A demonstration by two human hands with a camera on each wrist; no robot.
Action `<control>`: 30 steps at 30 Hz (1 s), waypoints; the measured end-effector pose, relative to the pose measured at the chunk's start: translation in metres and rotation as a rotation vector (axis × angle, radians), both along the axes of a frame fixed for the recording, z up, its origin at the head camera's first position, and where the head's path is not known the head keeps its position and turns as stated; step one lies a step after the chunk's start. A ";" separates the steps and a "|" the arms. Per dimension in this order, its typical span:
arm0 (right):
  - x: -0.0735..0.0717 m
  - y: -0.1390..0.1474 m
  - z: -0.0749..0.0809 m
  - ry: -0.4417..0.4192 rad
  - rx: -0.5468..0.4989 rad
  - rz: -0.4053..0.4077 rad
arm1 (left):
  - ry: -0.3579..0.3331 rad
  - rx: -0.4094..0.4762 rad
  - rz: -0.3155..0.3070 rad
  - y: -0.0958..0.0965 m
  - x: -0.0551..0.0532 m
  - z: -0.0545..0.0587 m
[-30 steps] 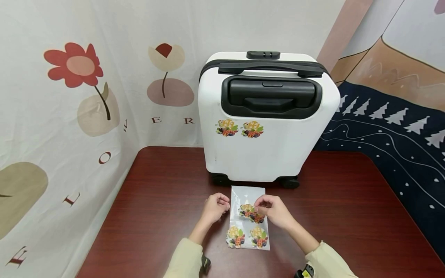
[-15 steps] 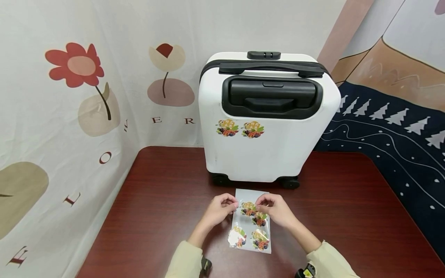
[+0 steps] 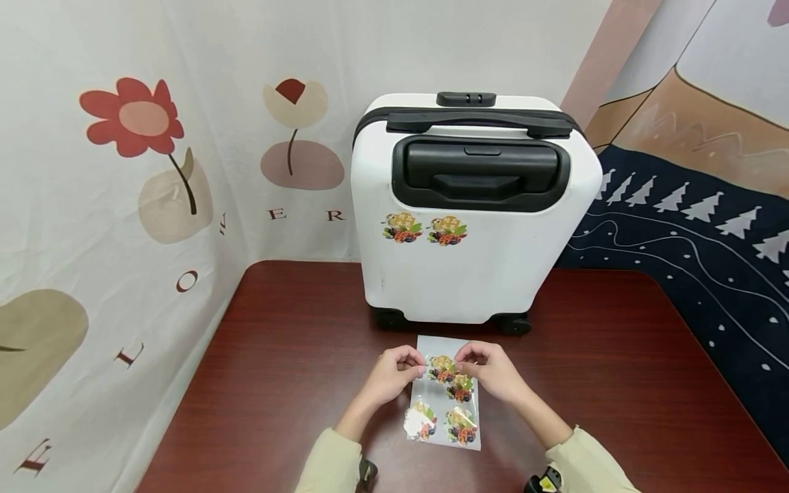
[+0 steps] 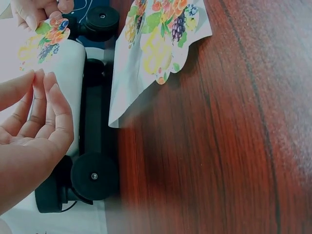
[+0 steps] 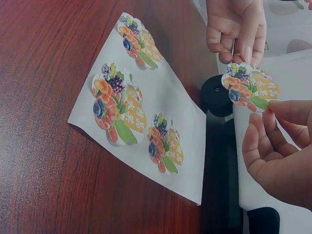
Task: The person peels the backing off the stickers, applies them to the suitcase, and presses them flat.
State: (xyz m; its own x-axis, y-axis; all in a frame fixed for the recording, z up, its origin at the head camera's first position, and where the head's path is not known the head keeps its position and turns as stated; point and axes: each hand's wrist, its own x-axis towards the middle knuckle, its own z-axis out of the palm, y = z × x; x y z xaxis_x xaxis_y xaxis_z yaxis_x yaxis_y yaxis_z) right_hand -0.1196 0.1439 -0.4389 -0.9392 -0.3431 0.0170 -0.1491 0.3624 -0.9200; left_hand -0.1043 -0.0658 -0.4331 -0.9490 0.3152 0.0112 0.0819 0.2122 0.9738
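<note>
Tabletop (image 3: 277,383): reddish-brown and wood-grained, it is filling the foreground of the head view.
Sleeves (image 3: 333,462): pale yellow, they are reaching in from the near side, a dark wrist device (image 3: 366,474) showing at each cuff.
Sheet (image 3: 434,344): white, it is lying on the tabletop between the forearms, carrying three fruit-print stickers (image 5: 117,105).
Left hand (image 3: 388,375): thumb and fingertips are meeting, pinching one edge of a fourth, loose sticker (image 5: 251,87).
Right hand (image 3: 493,373): thumb and forefinger are closing together on the opposite edge, the other fingers curling loosely beneath.
Loose sticker: printed with grapes, berries, a green leaf and a yellow patch with white characters, it is hanging between both hands, apart from the sheet; from the head view it is overlapping the sheet's upper part.
Suitcase (image 3: 444,281): white with a black handle recess, it is standing upright on black wheels (image 3: 514,324) just beyond the sheet.
Suitcase stickers (image 3: 448,231): two of the same fruit design are sitting side by side beneath the recess.
Backdrop (image 3: 203,41): pale cloth with printed flowers is hanging behind, a mountain-and-tree scene (image 3: 678,226) covering the right.
</note>
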 end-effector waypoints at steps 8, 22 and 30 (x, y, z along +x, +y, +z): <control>-0.001 0.001 0.001 -0.008 -0.002 0.007 | 0.013 0.007 0.019 0.000 -0.009 -0.026; 0.001 -0.002 0.037 -0.011 -0.021 -0.015 | 0.063 0.026 0.020 0.005 -0.013 -0.008; -0.014 0.007 0.033 -0.002 -0.025 -0.023 | 0.084 0.030 0.026 0.010 -0.008 0.030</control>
State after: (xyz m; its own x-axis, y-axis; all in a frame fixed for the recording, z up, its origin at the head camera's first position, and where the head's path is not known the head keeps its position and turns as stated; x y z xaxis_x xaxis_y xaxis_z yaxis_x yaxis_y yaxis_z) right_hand -0.1334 0.1514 -0.4060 -0.9469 -0.3207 0.0233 -0.1389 0.3426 -0.9292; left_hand -0.1126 -0.0560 -0.4027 -0.9521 0.2890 0.0997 0.1580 0.1862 0.9697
